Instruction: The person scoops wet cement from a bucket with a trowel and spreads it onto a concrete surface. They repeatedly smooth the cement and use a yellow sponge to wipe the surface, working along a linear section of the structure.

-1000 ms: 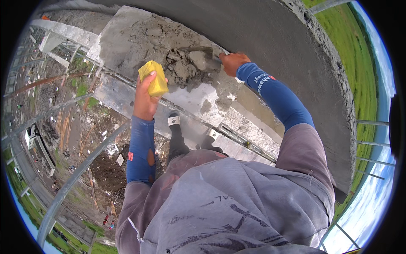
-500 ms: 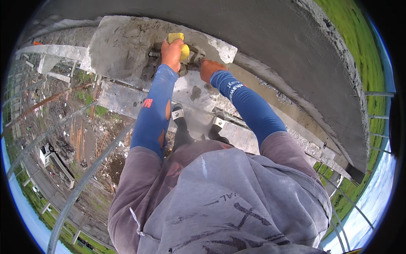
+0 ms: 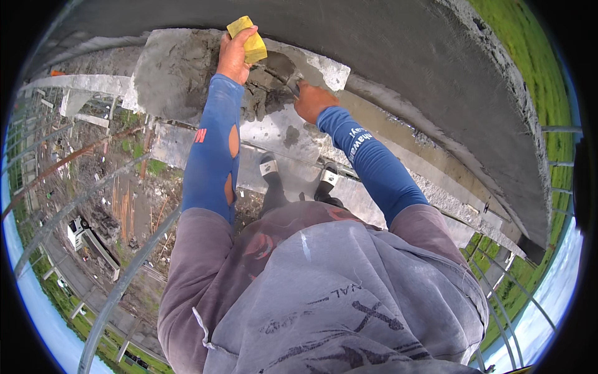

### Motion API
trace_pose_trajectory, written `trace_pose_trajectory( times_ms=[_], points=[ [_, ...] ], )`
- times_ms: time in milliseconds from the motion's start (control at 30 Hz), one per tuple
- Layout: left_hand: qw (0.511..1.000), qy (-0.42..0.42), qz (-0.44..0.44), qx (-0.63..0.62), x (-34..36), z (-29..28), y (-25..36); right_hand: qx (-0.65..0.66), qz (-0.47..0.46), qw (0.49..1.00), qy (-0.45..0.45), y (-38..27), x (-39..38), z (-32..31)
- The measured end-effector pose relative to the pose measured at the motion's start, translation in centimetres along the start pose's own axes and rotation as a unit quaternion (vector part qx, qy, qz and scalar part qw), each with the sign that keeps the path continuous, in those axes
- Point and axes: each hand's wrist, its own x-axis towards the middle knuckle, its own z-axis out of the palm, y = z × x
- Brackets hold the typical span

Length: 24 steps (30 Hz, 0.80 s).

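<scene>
My left hand (image 3: 233, 59) is closed around a yellow sponge (image 3: 254, 47), a thick block held up near the grey wall. Below and to its right, my right hand (image 3: 313, 103) grips a small trowel (image 3: 293, 83); its handle is mostly hidden in my fist and only a bit of metal shows. Wet grey mortar (image 3: 265, 95) lies in a lumpy heap just left of the trowel. Under the mortar is a pale, mortar-smeared board (image 3: 333, 73), and its left part carries a wide spread of mortar.
A smooth grey plastered wall (image 3: 398, 53) curves across the top and right. My feet stand on metal planks (image 3: 187, 146). Scaffold pipes (image 3: 134, 262) run along the left, over a drop to rubble ground with a white truck (image 3: 90, 244) far below.
My left hand has lifted the yellow sponge up and left, off the mortar toward the wall. My right hand stays near the mortar with the trowel, shifted only slightly.
</scene>
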Motion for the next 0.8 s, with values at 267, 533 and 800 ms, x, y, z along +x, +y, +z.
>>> trace_pose_trajectory(
  times_ms=[267,533,800],
  points=[
    [0.998,0.001,0.017,-0.059,-2.8,-8.6,2.9,-0.028,0.014,0.999,-0.012,-0.8,1.3,-0.6],
    [0.985,0.046,-0.021,-0.164,-7.7,-14.1,2.6,-0.064,0.016,0.992,-0.108,-3.0,1.9,3.3],
    [0.974,0.01,0.011,-0.227,-9.2,-14.9,2.6,-0.047,0.075,0.995,-0.034,-3.6,0.8,3.7]
  ],
)
